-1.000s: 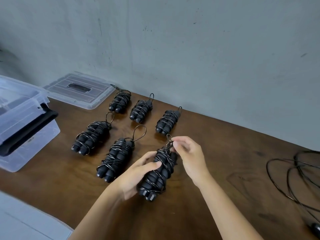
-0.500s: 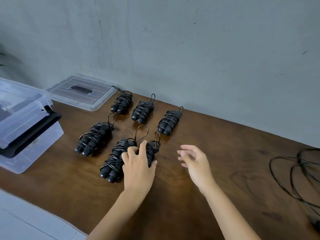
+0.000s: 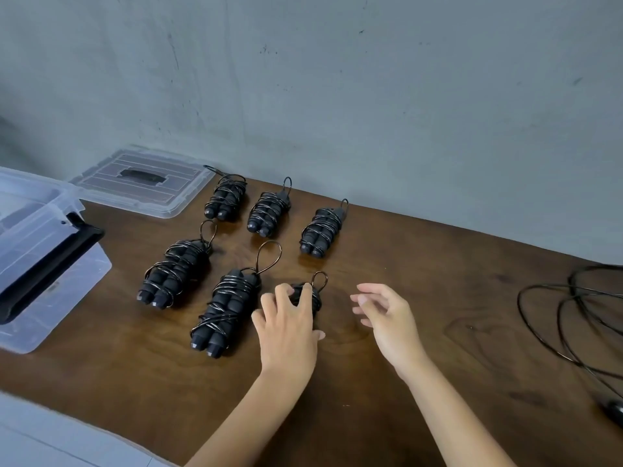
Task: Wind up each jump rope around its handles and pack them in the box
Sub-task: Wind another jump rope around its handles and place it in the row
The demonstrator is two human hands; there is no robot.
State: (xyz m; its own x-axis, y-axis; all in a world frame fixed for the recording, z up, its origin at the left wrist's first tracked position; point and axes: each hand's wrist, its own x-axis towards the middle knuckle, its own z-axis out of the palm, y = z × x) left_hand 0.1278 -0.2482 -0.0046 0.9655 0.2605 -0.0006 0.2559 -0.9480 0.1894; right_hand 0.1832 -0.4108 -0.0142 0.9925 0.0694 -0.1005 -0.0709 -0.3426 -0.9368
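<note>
While the left hand [image 3: 289, 326] is lying palm-down over a wound jump rope [image 3: 308, 293] on the brown table [image 3: 421, 274], its fingers are draping loosely across the bundle rather than clamping it. Only the bundle's far end and small cord loop are showing past the fingertips. Just to the right, the right hand [image 3: 391, 320] is hovering above the table, fingers relaxed and apart, holding nothing. Five more wound ropes [image 3: 224, 306] are lying in two rows beyond and to the left. At the left edge, the clear box [image 3: 50, 261] is sitting open, its lid [image 3: 143, 183] lying flat by the wall. An unwound rope [image 3: 573, 318] is sprawling at the far right.
</note>
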